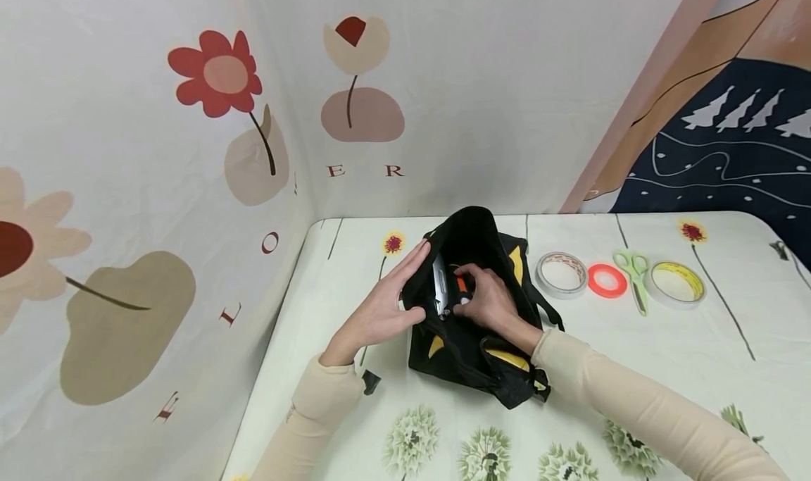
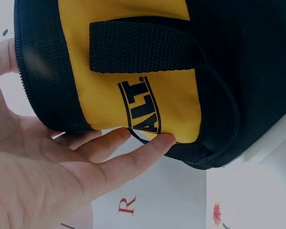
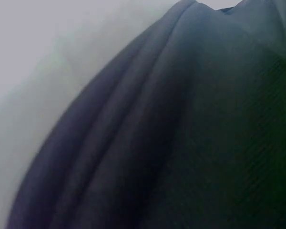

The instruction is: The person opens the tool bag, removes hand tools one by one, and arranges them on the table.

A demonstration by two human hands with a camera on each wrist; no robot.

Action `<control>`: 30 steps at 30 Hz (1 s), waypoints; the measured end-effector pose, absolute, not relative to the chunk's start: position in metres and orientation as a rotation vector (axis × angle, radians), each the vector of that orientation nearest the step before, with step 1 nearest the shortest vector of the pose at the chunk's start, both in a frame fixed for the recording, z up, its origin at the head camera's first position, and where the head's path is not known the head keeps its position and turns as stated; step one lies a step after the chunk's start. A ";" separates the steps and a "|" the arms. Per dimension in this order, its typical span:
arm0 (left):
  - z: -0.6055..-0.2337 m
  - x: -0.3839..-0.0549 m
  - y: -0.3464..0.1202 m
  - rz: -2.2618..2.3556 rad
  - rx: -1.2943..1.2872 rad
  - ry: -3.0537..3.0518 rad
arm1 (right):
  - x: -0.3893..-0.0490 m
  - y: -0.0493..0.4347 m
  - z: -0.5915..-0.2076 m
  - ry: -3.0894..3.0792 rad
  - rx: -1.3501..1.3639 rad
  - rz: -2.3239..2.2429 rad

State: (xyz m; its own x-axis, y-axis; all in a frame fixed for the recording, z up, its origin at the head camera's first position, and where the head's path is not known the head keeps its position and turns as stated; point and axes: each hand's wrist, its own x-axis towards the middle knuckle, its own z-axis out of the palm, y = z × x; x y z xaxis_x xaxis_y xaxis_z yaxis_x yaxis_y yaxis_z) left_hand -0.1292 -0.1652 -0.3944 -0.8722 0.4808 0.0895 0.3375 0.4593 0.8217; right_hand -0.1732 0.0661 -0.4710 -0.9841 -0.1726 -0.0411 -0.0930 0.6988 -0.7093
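Black bag (image 1: 453, 360): left hand (image 1: 385, 305) against its left outside, fingers straight, slightly spread. Right hand (image 1: 491, 301) inside — pinch, cannot tell. Silver tool (image 1: 440, 284) inside bag — could snag if left support slips.

"Type of premises?"
"Exact type cannot be determined; a fabric-lined corner. Flower-printed sheeting (image 1: 475, 79) stands behind and left of the table (image 1: 684, 347)."
"Further evidence?"
"Navy tree-patterned hanging (image 1: 716, 157), behind the table's right end."

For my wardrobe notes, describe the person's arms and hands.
The left sleeve and right sleeve are beige, long, reaching the wrists, with soft creases. The left hand and right hand are bare; no gloves or rings show.
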 end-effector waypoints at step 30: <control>-0.395 -0.129 -0.164 1.376 0.714 2.543 | -0.160 0.083 -0.442 2.743 -0.233 -1.321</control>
